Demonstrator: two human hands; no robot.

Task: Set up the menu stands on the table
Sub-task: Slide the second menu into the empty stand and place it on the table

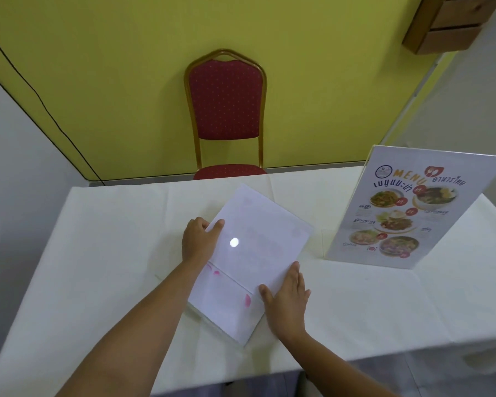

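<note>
A clear acrylic menu stand (258, 247) lies flat and tilted on the white tablecloth (98, 239), with a white sheet showing its blank back inside it and faint pink print showing through. My left hand (199, 242) grips its left edge, thumb on top. My right hand (287, 299) rests on the sheet's lower right edge, fingers together and pressed flat. A second menu stand (410, 213) stands upright at the right, showing a colourful food menu.
A red padded chair (226, 110) with a gold frame stands behind the table's far edge, against a yellow wall. A wooden box (453, 21) hangs at the upper right. The table's near edge runs just below my forearms.
</note>
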